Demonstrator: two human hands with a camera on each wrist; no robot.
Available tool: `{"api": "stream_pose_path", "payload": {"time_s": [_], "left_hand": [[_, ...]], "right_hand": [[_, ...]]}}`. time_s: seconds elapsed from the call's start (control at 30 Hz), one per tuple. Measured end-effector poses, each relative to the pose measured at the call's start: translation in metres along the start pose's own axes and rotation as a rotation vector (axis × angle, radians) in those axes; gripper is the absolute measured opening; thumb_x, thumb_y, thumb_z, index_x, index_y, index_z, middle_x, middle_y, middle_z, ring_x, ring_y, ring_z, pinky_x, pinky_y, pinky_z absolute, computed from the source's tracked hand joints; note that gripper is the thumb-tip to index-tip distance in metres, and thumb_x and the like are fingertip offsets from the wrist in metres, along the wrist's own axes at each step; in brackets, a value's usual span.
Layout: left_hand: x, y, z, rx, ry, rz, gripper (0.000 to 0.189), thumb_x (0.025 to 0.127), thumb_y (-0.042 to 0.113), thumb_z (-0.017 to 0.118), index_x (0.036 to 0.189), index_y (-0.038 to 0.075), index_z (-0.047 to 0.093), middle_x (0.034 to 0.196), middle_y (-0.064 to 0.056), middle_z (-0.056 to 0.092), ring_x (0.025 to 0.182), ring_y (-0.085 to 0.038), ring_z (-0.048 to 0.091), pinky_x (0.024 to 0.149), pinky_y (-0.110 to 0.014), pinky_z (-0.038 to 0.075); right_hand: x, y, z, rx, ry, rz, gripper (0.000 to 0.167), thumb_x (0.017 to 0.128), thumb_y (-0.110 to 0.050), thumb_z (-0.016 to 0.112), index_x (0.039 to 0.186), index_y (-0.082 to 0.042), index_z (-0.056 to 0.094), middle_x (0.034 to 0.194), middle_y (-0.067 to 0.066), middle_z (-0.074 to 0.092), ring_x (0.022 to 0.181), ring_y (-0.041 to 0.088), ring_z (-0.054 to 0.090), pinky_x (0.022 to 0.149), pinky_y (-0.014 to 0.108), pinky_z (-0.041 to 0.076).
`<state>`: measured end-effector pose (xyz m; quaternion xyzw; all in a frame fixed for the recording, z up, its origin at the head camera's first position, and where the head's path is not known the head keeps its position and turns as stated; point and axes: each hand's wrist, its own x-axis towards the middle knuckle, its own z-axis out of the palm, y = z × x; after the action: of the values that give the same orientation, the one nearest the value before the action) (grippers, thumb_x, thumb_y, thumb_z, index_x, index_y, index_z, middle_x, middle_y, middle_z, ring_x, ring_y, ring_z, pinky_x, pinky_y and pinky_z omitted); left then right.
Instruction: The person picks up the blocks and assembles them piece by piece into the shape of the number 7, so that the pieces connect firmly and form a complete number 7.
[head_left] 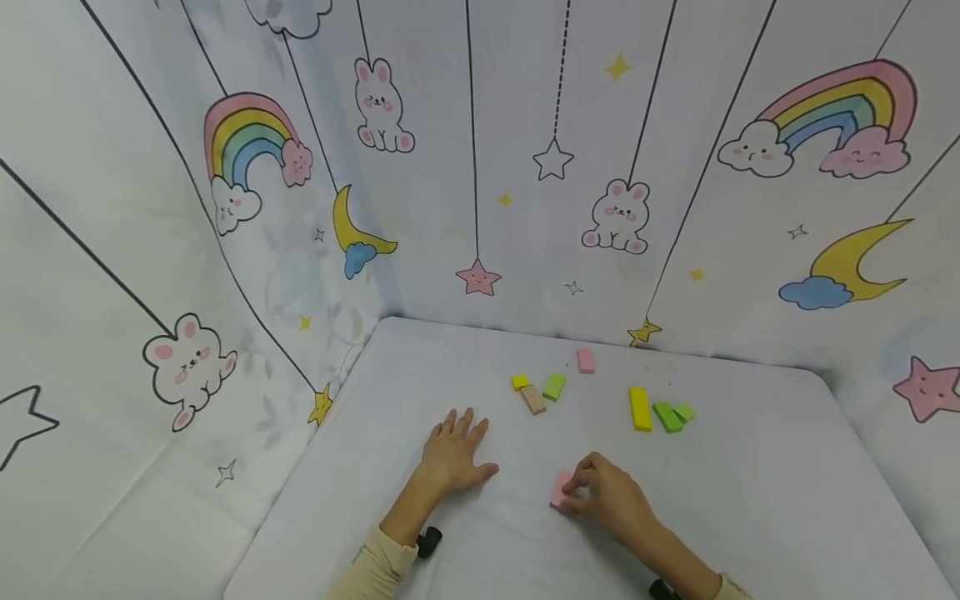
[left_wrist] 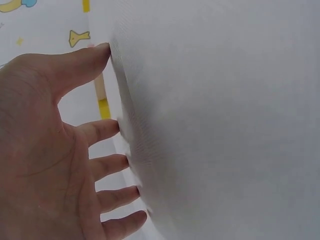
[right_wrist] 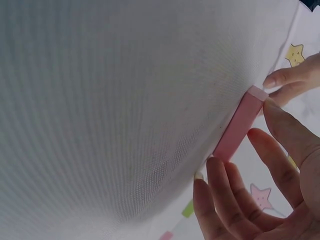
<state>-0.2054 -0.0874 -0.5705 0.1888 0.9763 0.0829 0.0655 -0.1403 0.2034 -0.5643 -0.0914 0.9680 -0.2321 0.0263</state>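
Pink rectangular block (head_left: 558, 490) pinched in my right hand (head_left: 609, 497), loose blocks beyond

Pink block sits low on the white cloth-covered table (head_left: 757, 500), in front of me; my thumb is at one end, fingers at the other. From the head view my fingers cover part of it. Left hand (head_left: 452, 457): fingers spread, tips on the cloth, well apart from the block.

Farther out, two loose groups. Leftward: small yellow block (head_left: 520, 382) just beside a tan rectangular block (head_left: 533, 400), a light-green rectangular block (head_left: 554, 387) near them, a second pink block (head_left: 586, 361) behind. Rightward: long yellow bar (head_left: 640, 409), then a green rectangular block (head_left: 667, 417) with a smaller green block (head_left: 685, 412) against its side. White printed backdrop (head_left: 427, 225) rises behind.
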Motion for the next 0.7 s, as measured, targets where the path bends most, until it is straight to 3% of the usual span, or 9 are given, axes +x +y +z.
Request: {"api": "stream_pose_path", "payload": {"time_s": [0.17,0.4,0.7], "left_hand": [[0.003,0.0,-0.006,0.008,-0.03,-0.001,0.082,0.092,0.062,0.067,0.158,0.017,0.047,0.165,-0.017,0.037,0.152,-0.045,0.032,0.117,-0.058,0.035],[0.005,0.004,-0.015,-0.046,-0.069,-0.018,0.081,0.091,0.056,0.073,0.156,0.015,0.049,0.164,-0.018,0.038,0.151,-0.046,0.033,0.117,-0.058,0.035],[0.006,0.005,-0.011,-0.122,-0.044,0.008,0.075,0.093,0.052,0.073,0.153,0.011,0.052,0.164,-0.017,0.038,0.15,-0.042,0.035,0.117,-0.055,0.037]], "right_hand": [[-0.002,-0.001,0.0,-0.022,0.036,-0.032,0.02,0.069,-0.037,0.096,0.081,-0.031,0.081,0.099,-0.013,0.06,0.089,0.009,0.061,0.078,0.038,0.056],[-0.002,-0.001,-0.001,-0.05,0.027,-0.035,0.02,0.069,-0.039,0.096,0.081,-0.031,0.082,0.098,-0.013,0.061,0.088,0.008,0.061,0.079,0.037,0.056],[0.0,0.001,-0.006,-0.042,0.031,-0.058,0.014,0.072,-0.033,0.095,0.08,-0.032,0.083,0.092,-0.018,0.063,0.086,0.007,0.06,0.078,0.037,0.054]]}}
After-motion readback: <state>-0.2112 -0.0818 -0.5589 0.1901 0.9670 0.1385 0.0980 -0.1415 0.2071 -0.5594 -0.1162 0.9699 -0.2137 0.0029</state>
